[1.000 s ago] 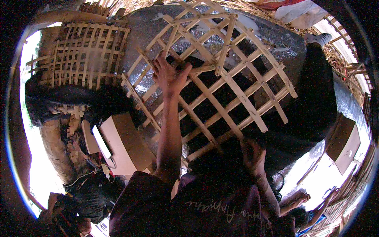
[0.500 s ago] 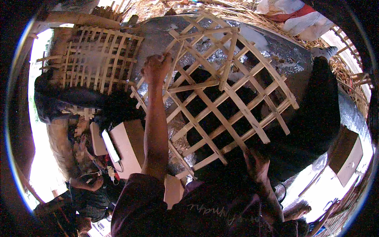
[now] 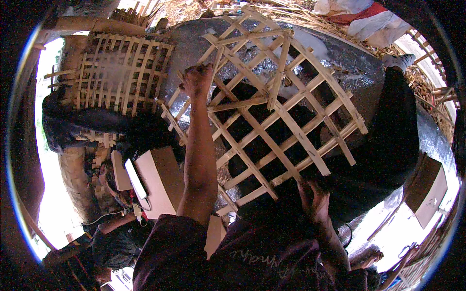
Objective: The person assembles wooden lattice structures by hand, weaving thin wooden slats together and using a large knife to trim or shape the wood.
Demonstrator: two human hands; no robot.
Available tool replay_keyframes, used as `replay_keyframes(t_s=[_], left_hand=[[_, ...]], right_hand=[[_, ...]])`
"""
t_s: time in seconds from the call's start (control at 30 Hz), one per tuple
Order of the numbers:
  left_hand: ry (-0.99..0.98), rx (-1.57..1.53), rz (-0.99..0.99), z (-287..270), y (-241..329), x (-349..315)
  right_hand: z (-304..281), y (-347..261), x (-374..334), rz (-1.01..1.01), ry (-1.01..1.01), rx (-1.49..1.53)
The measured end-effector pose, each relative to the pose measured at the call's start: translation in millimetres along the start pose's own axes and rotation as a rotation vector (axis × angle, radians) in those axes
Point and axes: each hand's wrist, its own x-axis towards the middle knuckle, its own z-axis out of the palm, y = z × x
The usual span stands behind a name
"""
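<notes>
A square lattice of pale bamboo strips (image 3: 284,145) leans tilted across my lap, its strips crossing over and under with wide gaps. On its upper face several strips form a triangle. My left hand (image 3: 196,81) is closed at the upper left edge of the lattice; a short strip end pokes out beside the fist, and the fingertips are partly hidden. At the near edge my right hand (image 3: 314,198) pinches the end of one strip between thumb and fingers. My dark-clothed legs show through the openings.
Another woven lattice (image 3: 124,72) lies at the far left. Cardboard boxes (image 3: 162,179) stand left of my arm, with a white device (image 3: 137,178) against them. A second box (image 3: 427,191) is at the right. Silvery sheeting (image 3: 349,72) covers the ground. Another person's arm (image 3: 116,222) shows at lower left.
My left forearm has swung slightly right, and its wrist has turned. The lattice has shifted very slightly. The other person's arm at lower left has moved. My right hand stays at the same strip end.
</notes>
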Motion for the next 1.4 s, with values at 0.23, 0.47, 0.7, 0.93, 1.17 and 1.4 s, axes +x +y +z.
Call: replay_keyframes(t_s=[0.23,0.47,0.7,0.93,1.17,1.4], left_hand=[[0.073,-0.151,-0.033,-34.7,34.9,-15.2],[0.014,-0.163,0.040,-40.8,42.6,-11.8],[-0.042,0.077,0.306,-35.2,27.9,-13.8],[-0.139,-0.165,0.128,-12.7,-14.2,4.4],[-0.090,-0.273,-0.163,-61.4,68.8,-41.8],[-0.196,-0.062,0.216,-15.1,25.3,-7.8]], right_hand=[[2.5,-1.1,1.6,0.163,-0.001,0.095],[24.8,16.0,-9.5,0.132,0.075,-0.077],[25.4,10.0,-6.1,0.183,0.031,-0.118],[16.8,4.9,5.4,0.204,0.029,0.054],[-1.1,14.9,1.7,0.582,0.017,0.839],[19.4,32.4,-0.8,0.657,-0.006,0.885]])
